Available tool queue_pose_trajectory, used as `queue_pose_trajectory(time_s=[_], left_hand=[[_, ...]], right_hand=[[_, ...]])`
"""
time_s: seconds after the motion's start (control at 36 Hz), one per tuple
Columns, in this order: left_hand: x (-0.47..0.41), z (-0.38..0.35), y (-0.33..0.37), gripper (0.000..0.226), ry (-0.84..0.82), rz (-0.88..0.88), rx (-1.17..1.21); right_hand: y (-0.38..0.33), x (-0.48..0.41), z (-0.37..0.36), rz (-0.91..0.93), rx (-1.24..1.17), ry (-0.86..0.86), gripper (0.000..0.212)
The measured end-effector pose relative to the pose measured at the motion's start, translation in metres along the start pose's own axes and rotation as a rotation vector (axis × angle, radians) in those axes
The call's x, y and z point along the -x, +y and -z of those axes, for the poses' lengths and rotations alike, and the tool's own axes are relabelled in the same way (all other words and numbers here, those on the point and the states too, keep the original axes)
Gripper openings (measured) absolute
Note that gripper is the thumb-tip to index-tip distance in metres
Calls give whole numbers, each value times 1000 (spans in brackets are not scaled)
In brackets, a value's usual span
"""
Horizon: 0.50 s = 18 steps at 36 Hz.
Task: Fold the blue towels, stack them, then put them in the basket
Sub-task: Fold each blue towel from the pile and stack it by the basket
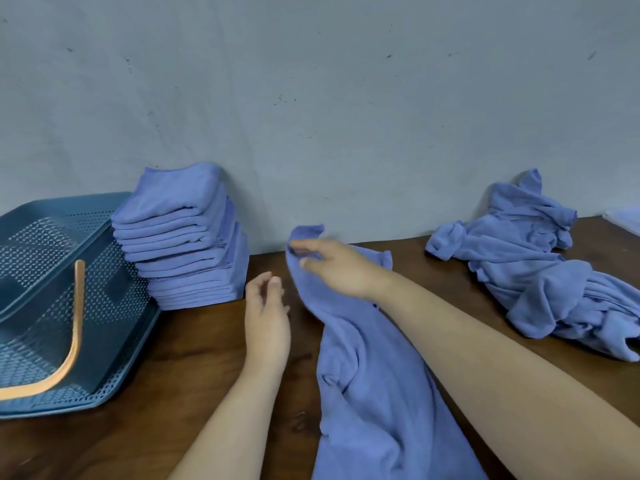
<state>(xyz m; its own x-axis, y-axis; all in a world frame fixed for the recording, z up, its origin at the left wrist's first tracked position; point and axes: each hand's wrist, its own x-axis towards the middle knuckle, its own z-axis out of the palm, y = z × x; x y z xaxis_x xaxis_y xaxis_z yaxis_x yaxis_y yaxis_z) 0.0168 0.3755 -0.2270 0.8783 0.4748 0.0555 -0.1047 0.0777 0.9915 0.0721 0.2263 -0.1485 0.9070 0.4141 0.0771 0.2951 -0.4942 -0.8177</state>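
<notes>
Right hand (pixel 332 268) pinches the unfolded towel (pixel 374 375); left hand (pixel 266 313) hovers beside it, relaxed, empty.

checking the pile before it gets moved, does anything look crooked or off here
The stack of folded towels looks askew: its upper layers sit shifted left of the lower ones, toward the basket. Nothing else stands out.

Dark wooden table (pixel 194 358) against scuffed grey-blue wall (pixel 311 81), dark specks scattered; light even.
</notes>
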Motion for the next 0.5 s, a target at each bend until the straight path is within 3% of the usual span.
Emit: queue_pose_trajectory(time_s=[0.06, 0.11, 0.22, 0.33, 0.42, 0.5], left_hand=[[-3, 5, -2, 22, -21, 20, 14], [-3, 7, -5, 31, -54, -3, -65], [0, 6, -6, 32, -133, -121, -269], [9, 1, -6, 28, -286, -356, -567], [10, -3, -7, 28, -395, -531, -776], [10, -1, -9, 19, -575, -450, -757]], right_hand=[[6, 0, -2, -73, -117, -115, 43], [19, 1, 4, -124, -137, -67, 41], [61, 13, 23, -117, 135, 126, 43], [95, 34, 26, -126, 263, 170, 38], [114, 42, 20, -65, 409, 127, 46], [130, 42, 23, -8, 601, 65, 54]])
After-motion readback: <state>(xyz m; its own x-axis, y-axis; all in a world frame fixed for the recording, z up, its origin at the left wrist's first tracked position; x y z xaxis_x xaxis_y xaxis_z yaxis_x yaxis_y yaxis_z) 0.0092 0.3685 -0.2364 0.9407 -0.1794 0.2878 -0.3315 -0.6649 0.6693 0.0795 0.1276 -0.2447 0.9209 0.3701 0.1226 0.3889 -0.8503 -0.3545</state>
